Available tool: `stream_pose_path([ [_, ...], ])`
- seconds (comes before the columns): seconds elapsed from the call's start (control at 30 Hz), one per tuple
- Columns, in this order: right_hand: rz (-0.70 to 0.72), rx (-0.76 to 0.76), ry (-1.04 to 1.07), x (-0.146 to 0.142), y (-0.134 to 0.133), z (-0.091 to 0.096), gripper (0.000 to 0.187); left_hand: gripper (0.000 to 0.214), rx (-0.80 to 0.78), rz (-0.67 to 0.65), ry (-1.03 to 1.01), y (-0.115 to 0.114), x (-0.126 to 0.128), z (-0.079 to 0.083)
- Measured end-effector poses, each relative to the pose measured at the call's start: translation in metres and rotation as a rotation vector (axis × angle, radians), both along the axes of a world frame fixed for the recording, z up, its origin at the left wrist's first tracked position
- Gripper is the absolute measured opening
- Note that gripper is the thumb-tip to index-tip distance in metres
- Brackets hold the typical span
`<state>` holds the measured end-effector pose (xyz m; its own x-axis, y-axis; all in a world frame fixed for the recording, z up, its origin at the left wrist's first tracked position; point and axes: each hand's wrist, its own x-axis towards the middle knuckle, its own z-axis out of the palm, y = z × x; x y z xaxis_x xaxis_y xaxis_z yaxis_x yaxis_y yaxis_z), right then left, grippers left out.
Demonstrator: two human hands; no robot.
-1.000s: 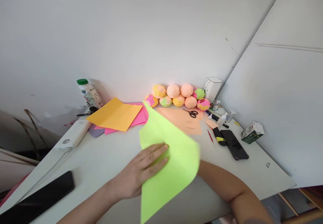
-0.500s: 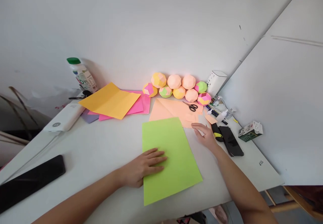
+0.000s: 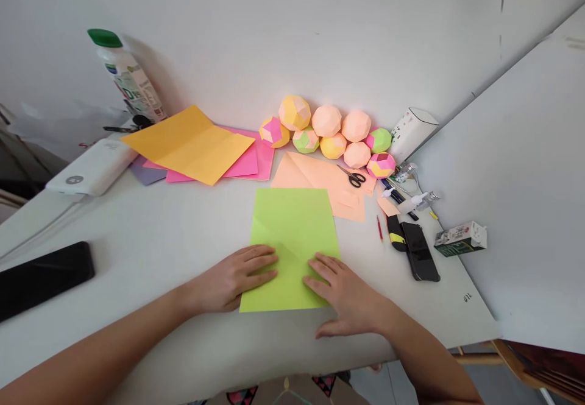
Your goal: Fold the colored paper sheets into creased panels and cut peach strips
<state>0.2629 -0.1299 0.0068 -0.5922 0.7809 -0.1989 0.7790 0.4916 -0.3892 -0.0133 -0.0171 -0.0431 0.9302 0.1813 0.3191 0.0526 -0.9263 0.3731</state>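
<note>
A sheet of light green paper lies on the white table in front of me. My left hand rests on its left side, fingers stretched out flat over the paper. On its right side lies my right hand, fingers spread and thumb out below the sheet's lower edge. Neither hand grips anything. Just beyond the green sheet are peach paper pieces, with black-handled scissors on top. A small red pencil-like stick lies right of the sheet.
Several faceted paper balls are stacked against the wall. Orange paper covers pink sheets at the left, near a green-capped bottle and a white power bank. Phones lie at both sides; a small carton stands far right.
My right hand has come back from beside the peach paper onto the green sheet. The green sheet now lies straighter. The camera view has shifted, and the red stick has come into view.
</note>
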Motion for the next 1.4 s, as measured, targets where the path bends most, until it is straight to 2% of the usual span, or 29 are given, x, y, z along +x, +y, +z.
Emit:
stream_pose_path([
  [0.13,0.005,0.024,-0.017,0.004,-0.003,0.010,0.056,0.051,-0.053,-0.056,-0.003,-0.001,0.000,0.001],
  [0.3,0.022,-0.095,0.234,0.021,0.009,0.023,0.024,0.035,-0.154,-0.121,-0.035,-0.004,0.004,0.004],
  [0.37,-0.007,-0.140,0.299,0.028,0.017,0.021,0.029,0.025,-0.223,-0.095,-0.024,-0.005,0.004,0.005],
  [0.5,-0.191,-0.201,0.285,0.037,0.029,0.009,0.042,0.024,-0.456,0.011,-0.078,-0.006,0.004,0.003],
  [0.63,-0.321,-0.204,0.216,0.036,0.034,0.003,0.039,0.019,-0.604,0.168,-0.131,-0.005,0.005,-0.001],
  [0.73,-0.333,-0.073,0.152,0.029,0.031,0.008,0.022,0.019,-0.640,0.233,-0.109,-0.006,0.008,-0.002],
  [0.83,-0.287,0.141,0.067,0.016,0.028,0.012,0.026,0.023,-0.661,0.277,-0.098,-0.007,0.011,0.000],
  [0.9,-0.224,0.184,0.079,0.005,0.027,0.009,0.030,0.023,-0.663,0.288,-0.107,-0.006,0.012,0.000],
  [1.07,-0.103,0.133,0.180,-0.012,0.037,-0.016,0.037,0.019,-0.554,0.330,-0.196,-0.003,0.013,-0.003],
  [1.13,-0.105,0.137,0.195,-0.013,0.043,-0.025,0.039,0.028,-0.393,0.424,-0.275,-0.008,0.014,-0.003],
  [1.2,-0.113,0.138,0.224,-0.011,0.048,-0.030,0.039,0.041,-0.145,0.492,-0.362,-0.021,0.016,0.001],
  [1.23,-0.115,0.141,0.235,-0.010,0.050,-0.032,0.039,0.046,-0.015,0.483,-0.375,-0.029,0.018,0.003],
  [1.3,-0.109,0.157,0.238,-0.010,0.051,-0.032,0.038,0.046,0.161,0.358,-0.291,-0.049,0.021,0.006],
  [1.37,-0.099,0.169,0.223,-0.010,0.050,-0.031,0.039,0.042,0.223,0.256,-0.114,-0.068,0.025,0.006],
  [1.4,-0.098,0.168,0.211,-0.009,0.050,-0.030,0.039,0.047,0.222,0.229,-0.025,-0.075,0.027,0.005],
])
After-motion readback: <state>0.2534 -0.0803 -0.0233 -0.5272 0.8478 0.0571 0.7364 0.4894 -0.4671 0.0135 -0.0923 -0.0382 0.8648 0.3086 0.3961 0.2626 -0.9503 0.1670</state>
